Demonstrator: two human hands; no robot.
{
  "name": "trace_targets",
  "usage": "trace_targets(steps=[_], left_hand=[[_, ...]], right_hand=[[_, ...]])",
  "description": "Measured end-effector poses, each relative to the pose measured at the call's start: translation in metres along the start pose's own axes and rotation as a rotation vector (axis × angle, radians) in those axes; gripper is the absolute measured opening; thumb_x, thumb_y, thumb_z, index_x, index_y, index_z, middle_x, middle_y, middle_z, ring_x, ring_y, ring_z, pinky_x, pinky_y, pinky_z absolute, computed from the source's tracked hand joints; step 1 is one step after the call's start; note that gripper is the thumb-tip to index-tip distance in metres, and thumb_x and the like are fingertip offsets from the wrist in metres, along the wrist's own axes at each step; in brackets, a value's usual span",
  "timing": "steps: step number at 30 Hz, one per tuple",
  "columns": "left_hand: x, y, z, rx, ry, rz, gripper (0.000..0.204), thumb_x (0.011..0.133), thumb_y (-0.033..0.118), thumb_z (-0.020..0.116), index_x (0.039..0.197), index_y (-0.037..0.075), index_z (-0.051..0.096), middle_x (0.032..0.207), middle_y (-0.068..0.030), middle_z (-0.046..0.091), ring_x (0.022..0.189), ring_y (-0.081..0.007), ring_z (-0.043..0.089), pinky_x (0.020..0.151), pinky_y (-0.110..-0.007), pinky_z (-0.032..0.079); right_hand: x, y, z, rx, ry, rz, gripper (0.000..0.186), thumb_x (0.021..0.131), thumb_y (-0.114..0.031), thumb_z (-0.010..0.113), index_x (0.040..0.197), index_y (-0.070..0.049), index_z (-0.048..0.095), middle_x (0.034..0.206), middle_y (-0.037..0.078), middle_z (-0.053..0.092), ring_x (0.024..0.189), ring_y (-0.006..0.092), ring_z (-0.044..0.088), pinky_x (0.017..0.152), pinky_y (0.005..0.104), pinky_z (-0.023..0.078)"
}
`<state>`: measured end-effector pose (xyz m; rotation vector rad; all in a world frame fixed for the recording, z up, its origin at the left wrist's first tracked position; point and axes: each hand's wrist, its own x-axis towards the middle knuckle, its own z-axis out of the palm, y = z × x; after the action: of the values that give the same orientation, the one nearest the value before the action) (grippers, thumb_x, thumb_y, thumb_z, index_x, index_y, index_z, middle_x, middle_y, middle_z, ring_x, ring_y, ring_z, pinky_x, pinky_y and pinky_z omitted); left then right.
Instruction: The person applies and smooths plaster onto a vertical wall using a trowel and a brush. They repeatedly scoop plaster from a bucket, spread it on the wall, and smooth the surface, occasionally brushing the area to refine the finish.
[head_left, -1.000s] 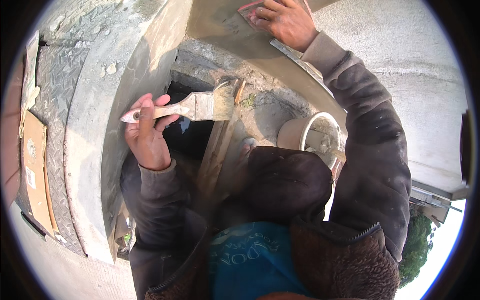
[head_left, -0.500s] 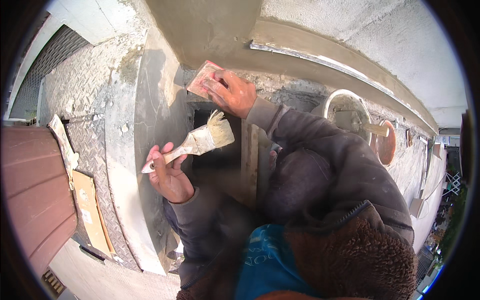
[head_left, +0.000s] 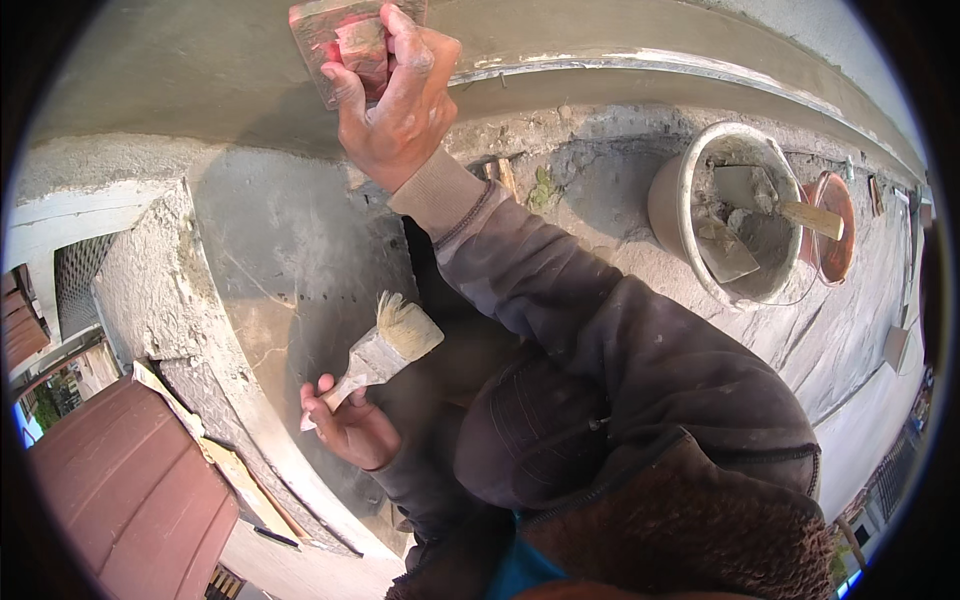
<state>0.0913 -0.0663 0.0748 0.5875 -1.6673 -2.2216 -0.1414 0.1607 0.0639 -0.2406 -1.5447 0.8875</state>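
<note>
My right hand (head_left: 395,90) grips a small red, cement-smeared hand float (head_left: 318,45) against the smooth damp grey render (head_left: 205,80) at the top of the view. My left hand (head_left: 355,425), lower down beside a grey plastered face (head_left: 255,280), is closed round the pale handle of a wide paintbrush (head_left: 390,340), whose light bristles are crusted and point up to the right. My right sleeve crosses the middle, hiding part of the dark opening (head_left: 420,265) behind it.
A white bucket (head_left: 676,210) with grey mix and trowels stands at right, a reddish bucket (head_left: 838,255) behind it. A white-edged strip (head_left: 690,68) runs along the upper band. Reddish corrugated panels (head_left: 125,460) and cardboard (head_left: 240,480) lie lower left; metal mesh (head_left: 80,275) is at left.
The view has turned. My right hand with the float has moved up and left onto the upper render. My left hand with the brush sits lower in the picture.
</note>
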Motion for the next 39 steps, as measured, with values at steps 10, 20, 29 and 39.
trace_targets(steps=[10,20,29,39], left_hand=[[-0.005,-0.001,0.001,-0.019,0.038,0.084,0.039,0.104,0.033,0.057,0.129,0.005,0.051,0.106,-0.0108,0.068,0.091,-0.0198,0.066,0.074,-0.030,0.055],[-0.007,-0.001,0.000,-0.018,0.055,0.133,0.039,0.104,0.033,0.058,0.130,0.005,0.051,0.107,-0.0107,0.069,0.091,-0.0197,0.065,0.076,-0.031,0.052],[-0.007,-0.003,0.002,-0.006,0.051,0.146,0.038,0.103,0.032,0.059,0.129,0.004,0.052,0.106,-0.0110,0.069,0.092,-0.0216,0.066,0.077,-0.033,0.053],[-0.008,-0.004,0.007,0.028,0.079,0.170,0.039,0.103,0.031,0.059,0.128,0.002,0.051,0.104,-0.0121,0.069,0.093,-0.0215,0.066,0.081,-0.035,0.055]], right_hand=[[-0.099,0.040,0.005,-0.047,-0.171,0.286,0.067,0.088,-0.016,0.076,0.143,-0.006,0.039,0.119,0.020,0.046,0.093,0.0356,0.062,0.070,0.0447,0.055],[-0.017,-0.002,-0.004,0.089,-0.028,0.151,0.065,0.091,-0.013,0.075,0.142,0.000,0.036,0.123,0.020,0.043,0.097,0.0305,0.061,0.072,0.0366,0.055],[-0.110,0.026,-0.015,0.039,-0.300,0.326,0.068,0.090,-0.011,0.075,0.143,0.001,0.034,0.122,0.020,0.043,0.096,0.0273,0.060,0.074,0.0368,0.053],[-0.073,0.025,0.004,0.027,-0.137,0.255,0.062,0.088,-0.012,0.074,0.139,-0.005,0.038,0.124,0.020,0.045,0.103,0.0348,0.060,0.080,0.0433,0.054]])
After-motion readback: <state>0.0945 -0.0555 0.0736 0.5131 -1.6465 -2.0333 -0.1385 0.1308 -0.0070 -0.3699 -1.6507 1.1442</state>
